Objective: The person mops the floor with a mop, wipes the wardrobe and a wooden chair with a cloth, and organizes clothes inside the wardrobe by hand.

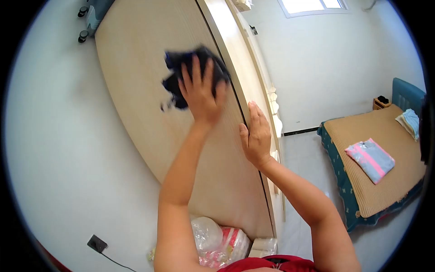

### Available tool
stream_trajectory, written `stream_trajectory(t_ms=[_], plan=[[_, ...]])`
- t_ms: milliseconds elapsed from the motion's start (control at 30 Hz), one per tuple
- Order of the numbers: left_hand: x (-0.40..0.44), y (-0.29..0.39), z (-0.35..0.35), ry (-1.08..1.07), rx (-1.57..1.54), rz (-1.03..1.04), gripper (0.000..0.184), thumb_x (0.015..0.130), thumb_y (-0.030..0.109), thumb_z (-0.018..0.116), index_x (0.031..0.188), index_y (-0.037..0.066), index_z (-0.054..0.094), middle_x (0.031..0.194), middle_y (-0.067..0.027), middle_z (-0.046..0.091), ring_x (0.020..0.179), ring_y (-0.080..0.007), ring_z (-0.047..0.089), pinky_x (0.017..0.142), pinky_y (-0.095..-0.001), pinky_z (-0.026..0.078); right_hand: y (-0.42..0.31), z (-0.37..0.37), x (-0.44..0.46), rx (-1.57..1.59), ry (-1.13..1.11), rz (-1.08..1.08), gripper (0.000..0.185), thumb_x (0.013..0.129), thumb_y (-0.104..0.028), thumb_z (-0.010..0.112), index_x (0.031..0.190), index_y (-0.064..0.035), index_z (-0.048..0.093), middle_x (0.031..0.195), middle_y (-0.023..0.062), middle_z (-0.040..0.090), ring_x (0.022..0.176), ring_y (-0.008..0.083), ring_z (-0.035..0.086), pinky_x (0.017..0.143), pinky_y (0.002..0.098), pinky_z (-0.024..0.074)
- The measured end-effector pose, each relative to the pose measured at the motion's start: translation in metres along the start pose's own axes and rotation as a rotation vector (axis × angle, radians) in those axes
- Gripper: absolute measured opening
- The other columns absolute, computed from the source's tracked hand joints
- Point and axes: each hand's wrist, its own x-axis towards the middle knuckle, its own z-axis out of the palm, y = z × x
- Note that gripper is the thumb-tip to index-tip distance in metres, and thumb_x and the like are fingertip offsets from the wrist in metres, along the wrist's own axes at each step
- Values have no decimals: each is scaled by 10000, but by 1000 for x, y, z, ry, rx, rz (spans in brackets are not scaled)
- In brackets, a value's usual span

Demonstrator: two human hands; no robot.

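Note:
My left hand (202, 93) presses a crumpled dark navy or black cloth (174, 86) against a pale wood-grain panel (154, 59). Its fingers are spread over the cloth, and hand and cloth are slightly blurred. Lower and to the right, my right hand (257, 138) rests along the raised edge (240, 86) of the panel. That hand is empty, its fingers straight and its thumb apart from them. Part of the cloth is hidden under my left hand.
Clear plastic bags and red-and-white packages (235, 242) lie near my body. A blue-grey wheeled case (97, 16) stands at the far end. A white wall (59, 136) borders the panel. To the right, a bed (362, 195) holds a packaged garment (371, 158).

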Motion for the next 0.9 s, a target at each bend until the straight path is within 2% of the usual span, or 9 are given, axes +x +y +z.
stream_trajectory(t_ms=[133,233,433,500,633,700,733,833,900], plan=[[-89,23,-21,-219,-57,-19,620,849,348,642,1420,144,510,1582,-162,281,1430,-450,229,1137,-620,110,3,-4,-1,53,-14,15,572,869,-103,604,1399,28,433,1380,248,493,1270,394,483,1049,447,388],[-87,12,-25,-281,-84,10,635,824,359,679,1412,177,523,1584,-139,287,1423,-447,239,1133,-622,123,2,-6,-2,63,-16,28,568,864,-79,598,1397,27,436,1385,249,488,1275,397,477,1056,450,379],[4,-35,-8,-83,-5,37,607,861,397,629,1419,190,511,1573,-114,322,1395,-461,292,1124,-617,181,2,-5,-2,81,-32,16,567,861,-42,579,1398,44,421,1385,256,485,1273,408,478,1056,453,376],[49,-60,3,6,-20,6,589,868,443,605,1416,246,514,1575,-71,324,1425,-413,268,1134,-617,164,2,-5,-1,77,-36,13,567,862,-44,577,1398,46,418,1387,259,483,1277,410,475,1056,456,374],[148,-98,24,52,86,-153,627,914,586,457,1477,311,421,1612,-49,241,1470,-357,197,1151,-613,143,3,-6,-1,85,-38,3,562,873,-60,572,1401,49,412,1394,263,476,1286,412,468,1062,459,368],[181,-87,29,32,46,-275,651,917,620,422,1494,321,386,1620,-34,215,1480,-355,168,1157,-614,128,5,-8,-1,93,-42,-4,557,884,-72,567,1405,50,409,1397,265,474,1289,410,467,1066,459,365],[191,-83,35,76,30,-290,638,911,611,456,1481,327,411,1614,-27,236,1472,-361,187,1152,-617,132,5,-9,-1,98,-41,-7,554,891,-79,564,1407,50,408,1398,265,474,1290,409,466,1067,460,364],[194,-86,44,58,82,-264,691,903,703,370,1510,374,331,1631,-11,179,1493,-339,119,1145,-633,114,6,-10,-4,130,-41,-1,533,911,-100,554,1404,49,418,1397,265,477,1289,407,468,1070,459,362],[184,-82,44,93,84,-135,650,908,663,431,1483,363,393,1614,-23,237,1481,-352,169,1142,-626,136,4,-9,-3,160,-23,-4,505,924,-111,547,1393,41,439,1391,260,485,1280,405,475,1067,455,365]])
